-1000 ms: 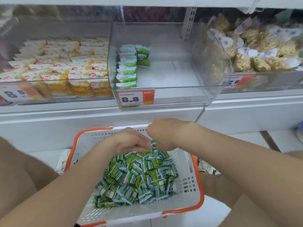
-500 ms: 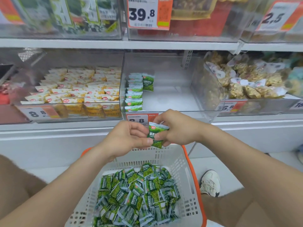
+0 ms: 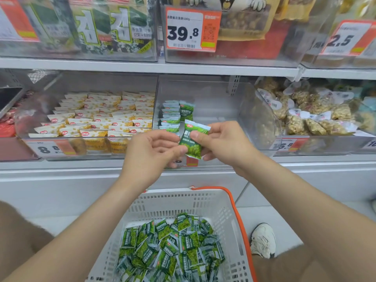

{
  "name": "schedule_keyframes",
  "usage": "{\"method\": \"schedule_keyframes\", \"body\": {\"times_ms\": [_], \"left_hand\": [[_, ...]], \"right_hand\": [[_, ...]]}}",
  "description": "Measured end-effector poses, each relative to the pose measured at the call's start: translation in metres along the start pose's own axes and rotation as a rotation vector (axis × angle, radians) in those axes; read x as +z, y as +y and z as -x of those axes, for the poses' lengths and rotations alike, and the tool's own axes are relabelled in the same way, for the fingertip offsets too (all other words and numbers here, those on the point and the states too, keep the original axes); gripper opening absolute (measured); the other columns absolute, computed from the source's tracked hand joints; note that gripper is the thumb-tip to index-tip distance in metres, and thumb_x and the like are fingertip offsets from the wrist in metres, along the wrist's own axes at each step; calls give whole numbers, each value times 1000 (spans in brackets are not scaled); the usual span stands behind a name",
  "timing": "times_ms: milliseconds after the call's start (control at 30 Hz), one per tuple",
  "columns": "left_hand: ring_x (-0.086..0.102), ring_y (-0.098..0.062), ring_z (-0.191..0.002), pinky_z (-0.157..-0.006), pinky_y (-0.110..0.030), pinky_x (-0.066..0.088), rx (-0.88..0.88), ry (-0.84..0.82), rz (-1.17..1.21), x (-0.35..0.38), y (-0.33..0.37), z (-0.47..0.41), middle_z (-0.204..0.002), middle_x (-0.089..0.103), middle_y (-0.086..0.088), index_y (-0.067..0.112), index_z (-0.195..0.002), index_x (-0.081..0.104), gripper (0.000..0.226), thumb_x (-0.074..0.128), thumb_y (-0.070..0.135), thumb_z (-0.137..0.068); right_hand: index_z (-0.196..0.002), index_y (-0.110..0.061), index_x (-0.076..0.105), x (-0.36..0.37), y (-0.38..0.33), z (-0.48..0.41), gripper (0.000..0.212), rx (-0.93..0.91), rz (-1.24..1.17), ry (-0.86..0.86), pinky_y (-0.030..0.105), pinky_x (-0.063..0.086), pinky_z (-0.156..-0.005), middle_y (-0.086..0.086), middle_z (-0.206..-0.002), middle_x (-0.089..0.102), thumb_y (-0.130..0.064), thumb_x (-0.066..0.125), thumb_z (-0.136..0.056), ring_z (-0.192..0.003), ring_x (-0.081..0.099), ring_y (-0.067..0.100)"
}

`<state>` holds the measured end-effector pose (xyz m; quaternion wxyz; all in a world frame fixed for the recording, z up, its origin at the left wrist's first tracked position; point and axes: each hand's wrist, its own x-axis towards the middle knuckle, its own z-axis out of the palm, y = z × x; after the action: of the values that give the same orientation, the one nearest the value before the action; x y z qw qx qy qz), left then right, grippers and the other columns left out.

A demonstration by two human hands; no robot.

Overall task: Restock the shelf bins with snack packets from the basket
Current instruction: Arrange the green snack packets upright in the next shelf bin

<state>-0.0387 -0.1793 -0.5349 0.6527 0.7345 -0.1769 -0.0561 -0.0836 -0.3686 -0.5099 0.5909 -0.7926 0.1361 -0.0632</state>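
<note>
Left hand (image 3: 150, 154) and right hand (image 3: 224, 143) both pinch one green packet (image 3: 192, 140) above the basket (image 3: 183, 202)

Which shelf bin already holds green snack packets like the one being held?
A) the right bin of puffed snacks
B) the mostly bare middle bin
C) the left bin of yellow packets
B: a short row of green foil packets stands along the left side of the clear plastic middle bin, behind the green snack packet that the left hand and right hand pinch.

Packet (image 3: 192, 141) between hands, before bin (image 3: 223, 110), above basket (image 3: 183, 202)
</note>
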Motion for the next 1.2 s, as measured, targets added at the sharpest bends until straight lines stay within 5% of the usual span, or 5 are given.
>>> {"method": "schedule_keyframes", "body": {"times_ms": [167, 333, 800, 1033, 1200], "left_hand": [[61, -20, -105, -93, -34, 43, 536, 162, -752, -12, -12, -23, -111, 69, 9, 27, -99, 73, 11, 78, 31, -91], [34, -26, -147, -116, -51, 27, 396, 129, -904, -15, -27, -46, -163, 37, -5, 25, -134, 59, 34, 60, 29, -101], [45, -21, -133, -107, -49, 42, 304, 29, -715, -17, -39, -72, -150, 45, 0, 23, -148, 41, 61, 48, 1, -92], [55, -33, -125, -102, -52, 45, 303, 24, -692, -18, -42, -72, -156, 43, -3, 24, -150, 39, 61, 48, 3, -94], [59, -37, -117, -99, -55, 47, 306, 33, -683, -17, -42, -71, -156, 43, -1, 28, -150, 38, 61, 48, 4, -95]], "right_hand": [[-93, -8, 73, -4, 10, -55, 22, -61, 157, 150, 52, 63, -74, 17, -77, 75, -29, 79, -90, -68, 74, 29], [-96, -3, 72, -7, 24, -113, 32, -15, 453, 133, 49, 60, -75, 18, -80, 74, -30, 81, -85, -76, 70, 35], [-139, -5, 52, 33, 46, -237, 63, 93, 915, 203, 25, 44, -82, 10, -131, 59, -35, 76, -90, -123, 56, 29], [-89, -16, 55, 29, 42, -247, 51, 201, 864, 332, 25, 44, -67, 5, -92, 61, -33, 98, -67, -89, 65, 23], [-89, -17, 63, 32, 38, -249, 45, 136, 850, 280, 26, 41, -69, 8, -103, 65, -41, 95, -69, -84, 58, 26]]}}
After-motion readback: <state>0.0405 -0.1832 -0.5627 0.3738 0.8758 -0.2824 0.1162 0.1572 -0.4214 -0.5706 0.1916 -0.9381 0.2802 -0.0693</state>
